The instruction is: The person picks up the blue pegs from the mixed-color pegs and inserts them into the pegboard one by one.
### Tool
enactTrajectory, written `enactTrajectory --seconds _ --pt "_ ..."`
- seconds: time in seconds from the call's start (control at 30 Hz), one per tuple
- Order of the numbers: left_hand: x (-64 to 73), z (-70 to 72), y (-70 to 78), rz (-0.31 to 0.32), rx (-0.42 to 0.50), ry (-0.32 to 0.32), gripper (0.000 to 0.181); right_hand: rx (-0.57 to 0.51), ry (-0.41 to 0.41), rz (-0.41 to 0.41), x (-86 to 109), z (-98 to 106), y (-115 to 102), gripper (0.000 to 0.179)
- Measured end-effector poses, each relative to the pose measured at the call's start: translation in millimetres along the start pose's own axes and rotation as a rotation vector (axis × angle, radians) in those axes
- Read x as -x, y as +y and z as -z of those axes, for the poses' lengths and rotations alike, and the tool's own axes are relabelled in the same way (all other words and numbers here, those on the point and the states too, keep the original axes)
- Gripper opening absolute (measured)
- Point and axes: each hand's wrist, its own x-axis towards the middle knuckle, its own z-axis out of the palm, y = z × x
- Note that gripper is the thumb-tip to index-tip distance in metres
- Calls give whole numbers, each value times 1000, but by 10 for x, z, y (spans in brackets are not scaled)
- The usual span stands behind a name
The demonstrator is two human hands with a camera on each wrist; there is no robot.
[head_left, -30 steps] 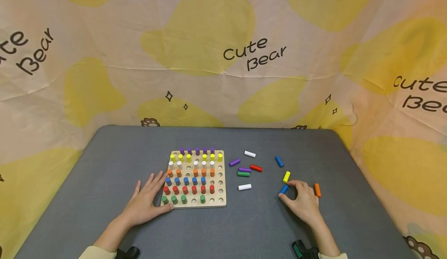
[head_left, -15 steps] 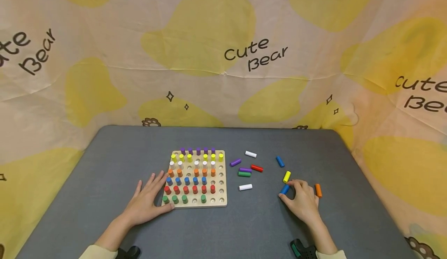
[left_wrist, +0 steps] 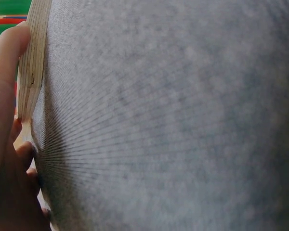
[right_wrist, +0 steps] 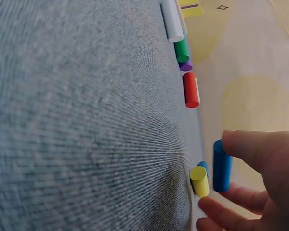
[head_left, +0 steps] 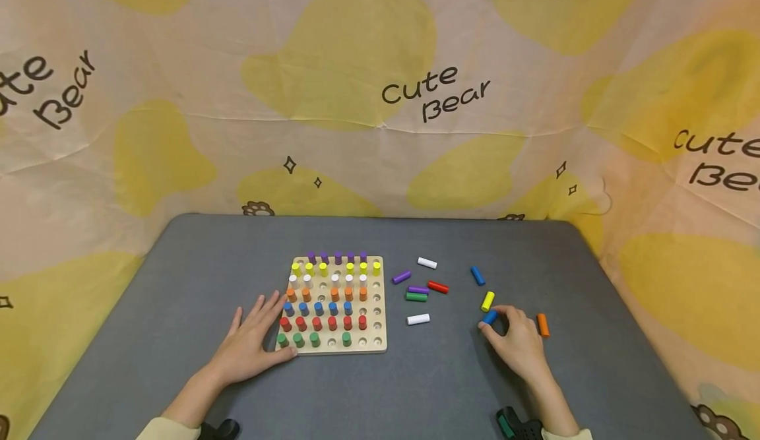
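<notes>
My right hand (head_left: 518, 341) pinches a blue peg (head_left: 489, 316) between thumb and fingertips, clearly seen in the right wrist view, where the blue peg (right_wrist: 222, 166) spans thumb to forefinger. Just beyond it lies a yellow peg (head_left: 487, 301); an orange peg (head_left: 543, 325) lies right of the hand. At the left, my left hand (head_left: 246, 344) rests with spread, straight fingers along the side of a wooden pegboard (head_left: 379, 334). Its thumb touches the near left corner, and in the left wrist view the thumb (left_wrist: 7, 55) lies over the board's edge (left_wrist: 32, 72). Upright pegs fill most holes in coloured rows.
Between board and right hand lie loose white (head_left: 418, 319), green (head_left: 417, 297), purple (head_left: 402, 277) and red (head_left: 438, 287) pegs. Another blue peg (head_left: 477, 276) is farther back. A patterned cloth (head_left: 332, 163) hangs behind the grey table (head_left: 237, 242).
The blue peg and the right hand's fingertips have shifted slightly right and up in the head view. The left hand stays at the board.
</notes>
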Motion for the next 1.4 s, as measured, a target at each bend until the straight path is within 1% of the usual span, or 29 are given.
enactTrajectory --seconds 0.07,0.13,0.3,0.4,0.57,0.8,0.97,1.1,1.2,1.4 --pt "2 2 3 0 1 1 99 -26 13 17 -7 7 -8 43" --pt "3 6 6 0 3 2 99 -52 16 17 -15 11 -14 43" --pt "8 21 22 1 5 -1 99 -81 3 -31 -36 24 -43 45" --pt "11 23 26 5 3 -4 100 -99 -4 -45 -47 23 -65 46" --pt "10 5 10 6 -3 -3 100 -156 -2 -40 -63 -8 -104 46" --pt "8 -10 -2 0 -1 4 100 -209 5 -30 -86 -23 -182 45" --pt "8 -12 -6 -5 -4 9 100 -271 -36 -33 -107 -32 -217 48" --pt "4 -14 -9 -8 -18 12 100 -317 -78 -60 -123 -47 -238 47" --pt "2 -13 -11 -9 -19 13 100 -352 -93 -73 -139 -67 -259 46" --pt "2 -12 -16 -9 -10 10 99 -495 -90 -89 -182 -120 -309 41"
